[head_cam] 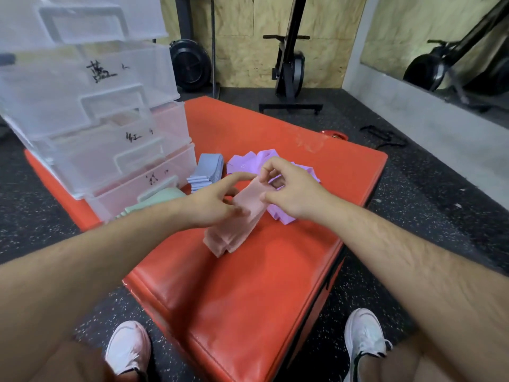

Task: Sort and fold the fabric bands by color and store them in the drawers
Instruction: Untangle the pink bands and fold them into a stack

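Handwritten drawer labels too smeared to read. Green bands (162, 198) half hidden behind my left forearm; purple band pile (248, 161) partly behind my right hand (289, 188). Pink band (242, 216) at middle of red padded worktop (248, 293), lower end lying on it, upper end lifted. Right fingers (268, 172) pinch upper edge of pink band. Left hand (212, 205) fingers near straight, resting along pink band's left side. Folded blue stack (206, 172) beyond-left of pink band; clear drawer unit (96, 119) further left.
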{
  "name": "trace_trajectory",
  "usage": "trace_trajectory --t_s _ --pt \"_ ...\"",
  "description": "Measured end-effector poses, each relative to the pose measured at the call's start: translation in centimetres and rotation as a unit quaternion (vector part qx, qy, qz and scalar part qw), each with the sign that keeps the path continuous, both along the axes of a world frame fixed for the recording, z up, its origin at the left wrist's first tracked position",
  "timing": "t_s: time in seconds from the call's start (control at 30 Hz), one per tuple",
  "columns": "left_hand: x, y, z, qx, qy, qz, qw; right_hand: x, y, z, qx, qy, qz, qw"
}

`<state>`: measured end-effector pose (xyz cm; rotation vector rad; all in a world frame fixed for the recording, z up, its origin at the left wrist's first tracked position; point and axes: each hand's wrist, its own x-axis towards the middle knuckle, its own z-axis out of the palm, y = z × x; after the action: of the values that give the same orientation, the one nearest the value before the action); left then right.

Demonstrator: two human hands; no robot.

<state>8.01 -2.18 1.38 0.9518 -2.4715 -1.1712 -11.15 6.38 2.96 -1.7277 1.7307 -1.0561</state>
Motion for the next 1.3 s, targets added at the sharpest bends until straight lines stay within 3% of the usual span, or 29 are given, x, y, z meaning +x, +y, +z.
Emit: trace_trajectory --t_s 0.1,0.2,0.27,0.37,0.47,0.63,0.87,1.0,1.13,1.2,1.3 --pt "-0.9 -1.2 0.5 0.014 0.066 0.045 0.997 -0.9 -2.4 0.9 0.005 -0.041 0.015 0.999" --pt "-2.4 -2.8 1.2 -0.03 0.082 0.133 0.987 -2.5 -5.5 0.9 0.001 -0.102 -0.038 0.994" --pt "-3.3 -3.9 1.4 -0.036 0.085 0.169 0.981 -3.7 -7.6 -0.1 -0.004 -0.025 -0.082 0.996" --pt "-4.1 -5.6 1.3 -0.016 0.102 0.199 0.975 -4.1 -10.2 -2.0 0.053 0.217 -0.091 0.971" --pt "-4.3 -6.8 1.2 -0.006 0.104 0.227 0.968 -2.8 -12.9 -3.0 0.113 0.309 -0.088 0.94" --pt "-4.8 -8.1 1.0 0.008 0.098 0.241 0.966 -2.7 -15.7 -5.7 0.219 0.354 -0.092 0.904" --pt "-6.2 -8.3 0.3 0.022 0.088 0.262 0.961 -3.8 -15.4 -5.4 0.152 0.313 -0.122 0.93" --pt "-6.8 -7.7 0.6 0.024 0.08 0.262 0.962 -5.0 -13.6 -3.5 0.113 0.335 -0.173 0.919" --pt "-7.7 -7.6 0.7 0.02 0.08 0.266 0.96 -7.7 -11.9 -2.3 0.097 0.344 -0.278 0.891" --pt "-8.2 -7.3 0.8 0.021 0.076 0.271 0.959 -8.9 -10.9 -2.2 0.153 0.334 -0.305 0.879" --pt "-8.6 -7.5 0.6 0.032 0.056 0.271 0.96 -9.4 -9.9 -2.1 0.224 0.437 -0.304 0.816"
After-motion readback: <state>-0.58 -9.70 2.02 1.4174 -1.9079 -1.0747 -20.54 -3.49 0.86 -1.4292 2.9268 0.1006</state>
